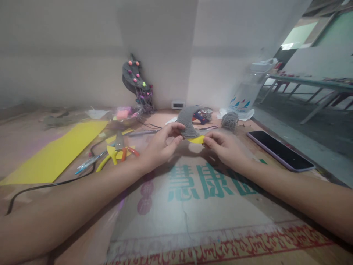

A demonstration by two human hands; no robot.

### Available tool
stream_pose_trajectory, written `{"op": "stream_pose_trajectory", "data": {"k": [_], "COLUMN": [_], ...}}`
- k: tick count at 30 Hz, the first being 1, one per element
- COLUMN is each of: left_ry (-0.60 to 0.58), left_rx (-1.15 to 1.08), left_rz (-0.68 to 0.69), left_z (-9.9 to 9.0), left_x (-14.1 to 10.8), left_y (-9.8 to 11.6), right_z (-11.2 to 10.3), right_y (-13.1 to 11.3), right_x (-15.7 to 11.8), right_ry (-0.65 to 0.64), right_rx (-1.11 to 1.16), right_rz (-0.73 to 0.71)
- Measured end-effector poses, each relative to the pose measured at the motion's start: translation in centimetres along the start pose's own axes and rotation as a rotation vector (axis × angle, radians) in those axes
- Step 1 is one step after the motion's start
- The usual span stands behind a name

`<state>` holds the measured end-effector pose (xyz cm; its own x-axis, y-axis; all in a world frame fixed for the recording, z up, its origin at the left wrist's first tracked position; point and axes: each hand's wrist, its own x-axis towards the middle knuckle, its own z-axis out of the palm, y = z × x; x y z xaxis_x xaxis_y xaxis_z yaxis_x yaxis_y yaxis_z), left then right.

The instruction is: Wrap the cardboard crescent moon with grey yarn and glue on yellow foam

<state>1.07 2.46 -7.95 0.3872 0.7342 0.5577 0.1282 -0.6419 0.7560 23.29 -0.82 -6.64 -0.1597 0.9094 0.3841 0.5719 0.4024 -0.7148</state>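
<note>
Above the printed cardboard, both hands hold a crescent shape (pixel 187 121) wrapped in grey yarn, with one bare yellow end (pixel 196 140) showing. My left hand (pixel 168 141) pinches its left side between thumb and fingers. At the yellow end, the fingertips of my right hand (pixel 220 145) are closed on the crescent. A ball of grey yarn (pixel 230 120) rests beyond my right hand. Against the wall stands a finished-looking grey crescent (pixel 132 78) dotted with coloured beads or pompoms, with strands hanging below it.
Left of my hands lie a yellow sheet (pixel 60 151), pliers (pixel 119 147) with yellow and orange handles, a pen (pixel 89 163) and a black cable (pixel 52 184). A phone (pixel 280 150) lies at right. Behind are a bottle (pixel 246 90), a blue glue gun (pixel 200 118) and a small display (pixel 178 105).
</note>
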Motion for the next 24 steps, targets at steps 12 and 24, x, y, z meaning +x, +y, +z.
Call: {"op": "stream_pose_trajectory", "data": {"k": [12, 24], "left_ry": [-0.066, -0.088], "left_rx": [-0.2, -0.237], "left_rz": [-0.281, -0.274], "left_z": [-0.6, -0.4], "left_x": [1.3, 1.2], "left_y": [-1.1, -1.2], "right_z": [-0.2, 0.2], "right_y": [-0.7, -0.2], "right_x": [-0.1, 0.0], "right_ry": [-0.041, -0.193], "right_rx": [-0.159, 0.339], "right_rz": [-0.186, 0.143]}}
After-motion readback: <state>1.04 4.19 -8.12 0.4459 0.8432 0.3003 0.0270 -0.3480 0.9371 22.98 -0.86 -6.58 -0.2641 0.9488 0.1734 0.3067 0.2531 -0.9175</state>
